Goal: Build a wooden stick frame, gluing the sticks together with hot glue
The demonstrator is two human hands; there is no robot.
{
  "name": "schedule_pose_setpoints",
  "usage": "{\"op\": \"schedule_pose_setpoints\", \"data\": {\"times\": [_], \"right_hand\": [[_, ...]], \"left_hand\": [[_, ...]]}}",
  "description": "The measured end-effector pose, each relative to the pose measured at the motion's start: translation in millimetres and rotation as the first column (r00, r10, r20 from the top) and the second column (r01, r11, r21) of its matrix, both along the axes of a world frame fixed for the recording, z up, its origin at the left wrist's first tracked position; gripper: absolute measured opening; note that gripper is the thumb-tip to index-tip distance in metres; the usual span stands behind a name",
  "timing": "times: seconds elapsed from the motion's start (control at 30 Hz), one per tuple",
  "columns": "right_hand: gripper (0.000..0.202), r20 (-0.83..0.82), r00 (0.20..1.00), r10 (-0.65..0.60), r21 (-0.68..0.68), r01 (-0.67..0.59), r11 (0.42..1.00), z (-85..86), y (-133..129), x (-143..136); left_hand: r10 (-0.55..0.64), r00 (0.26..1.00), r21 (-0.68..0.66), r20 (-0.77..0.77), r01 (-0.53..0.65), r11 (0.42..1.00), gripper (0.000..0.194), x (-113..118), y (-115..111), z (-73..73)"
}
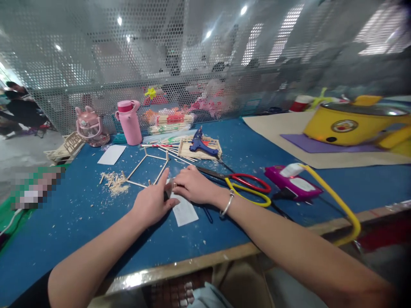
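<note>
Perforated metal partition (109,64) behind; blue tabletop (77,222), wood shavings scattered. Stick frame (147,158) lies beyond left hand (152,201), fingers spread. Right hand (194,186) curled over paper (185,212); whether it pinches anything, cannot tell.

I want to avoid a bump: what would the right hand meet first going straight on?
The right hand likely meets the left hand first, though depth between them is hard to judge.
</note>
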State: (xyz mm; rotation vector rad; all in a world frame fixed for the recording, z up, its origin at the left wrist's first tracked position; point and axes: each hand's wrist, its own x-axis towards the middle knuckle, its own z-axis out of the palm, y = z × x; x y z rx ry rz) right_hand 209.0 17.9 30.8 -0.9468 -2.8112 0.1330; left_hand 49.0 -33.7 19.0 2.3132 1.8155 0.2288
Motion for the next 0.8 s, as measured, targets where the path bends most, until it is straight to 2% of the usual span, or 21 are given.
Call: {"op": "schedule_pose_setpoints", "data": {"times": [0.1,0.23,0.43,0.57,0.7,0.8], "right_hand": [[0.020,0.024,0.999,0.027,-0.009,-0.027,1.000,1.2,-2,0],[0.023,0.029,0.998,-0.049,0.043,0.048,0.998,2.3,-7,-3],[0.021,0.046,0.997,-0.069,0.053,0.066,0.996,3.8,-10,-4],[0.018,0.019,1.000,-0.016,0.011,0.016,1.000,1.0,-7,-3],[0.019,-0.114,0.993,-0.039,-0.003,0.039,0.999,-3.9,0,-2],[0.021,-0.338,0.937,-0.086,-0.212,0.013,0.977,-3.8,4,0]], "left_hand": [[-0.007,1.000,-0.010,0.002,0.007,1.000,0.081,0,0,0.3],[0.007,1.000,-0.011,0.004,-0.007,1.000,0.083,0,1,-0.1],[0.006,0.999,0.008,0.035,-0.006,1.000,0.083,-1,0,-1.6],[-0.005,0.999,0.018,0.051,0.004,1.000,0.082,-1,0,-1.9],[-0.012,0.998,0.040,0.053,0.010,0.999,0.081,-2,1,-3.9],[-0.024,0.997,0.078,0.078,0.018,0.997,0.081,-2,-2,-5.2]]}}
